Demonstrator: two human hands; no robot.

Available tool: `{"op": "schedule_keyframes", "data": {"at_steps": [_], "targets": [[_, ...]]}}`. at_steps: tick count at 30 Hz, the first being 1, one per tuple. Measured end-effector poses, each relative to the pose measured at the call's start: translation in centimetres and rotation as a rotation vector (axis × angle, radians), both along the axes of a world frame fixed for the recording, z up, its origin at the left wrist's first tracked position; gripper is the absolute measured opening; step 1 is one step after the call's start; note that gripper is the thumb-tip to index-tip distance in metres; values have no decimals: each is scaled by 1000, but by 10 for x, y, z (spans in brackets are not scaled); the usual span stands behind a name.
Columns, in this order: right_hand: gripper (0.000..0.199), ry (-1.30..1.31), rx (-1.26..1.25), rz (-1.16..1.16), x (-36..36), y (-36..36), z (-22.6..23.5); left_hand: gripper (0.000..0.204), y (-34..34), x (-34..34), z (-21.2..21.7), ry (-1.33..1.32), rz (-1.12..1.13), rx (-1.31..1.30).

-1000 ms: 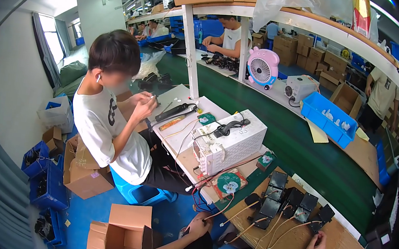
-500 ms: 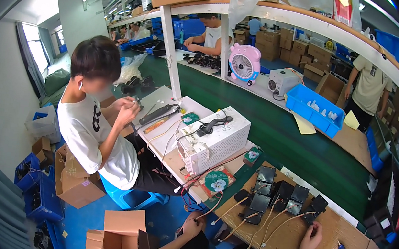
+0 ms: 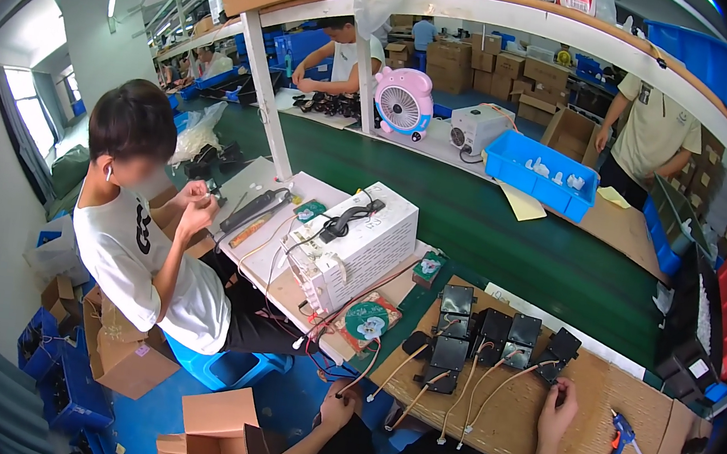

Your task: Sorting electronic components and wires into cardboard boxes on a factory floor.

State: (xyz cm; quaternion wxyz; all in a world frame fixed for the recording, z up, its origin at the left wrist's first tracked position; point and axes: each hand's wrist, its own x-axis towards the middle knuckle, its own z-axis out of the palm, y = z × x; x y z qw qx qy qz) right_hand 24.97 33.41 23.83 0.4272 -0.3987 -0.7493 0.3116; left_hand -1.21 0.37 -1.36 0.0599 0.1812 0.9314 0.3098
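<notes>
A: Where are the wearer's hands?

B: Both low in the frame. The right hand [image 3: 556,412] lies on the brown cardboard sheet [image 3: 538,426] covering the tabletop, fingertips at the lowest corner of the rightmost black module [image 3: 557,350]. I cannot tell whether that grip is pinching the module or only touching it; the fingers look loosely curled.

A: And the left?

B: The left hand [image 3: 337,406] hangs below the tabletop edge, lower centre, curled around the red and white wires [image 3: 356,371] that trail off there. The grip looks mostly shut on them, though it is small in the frame.

A: Why are the modules laid out like that?

B: The black modules [image 3: 486,335] sit in a tight cluster, each with a pale lead running down toward the wearer, probably so the ends stay within reach.

A: Anything else nearby?

B: A blue glue gun [image 3: 622,436] lies at lower right, a white box unit [image 3: 353,244] sits centre-left, and a seated person in a white shirt [image 3: 146,247] works at left.
</notes>
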Motion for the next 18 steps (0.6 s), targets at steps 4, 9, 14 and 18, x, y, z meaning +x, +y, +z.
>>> {"op": "schedule_keyframes", "data": {"at_steps": [4,9,14,18], "targets": [[16,5,-10,-1,0,-1,2,18,-2,-1,-10,-17,2,-25],[16,6,-13,0,0,-2,5,18,-3,-2,-16,-21,3,-32],[15,-5,-35,-10,0,-3,7,19,-1,-3,-6,-12,-4,-16],[15,-17,-44,-24,0,-4,9,20,-1,1,6,-6,-16,14]]}}
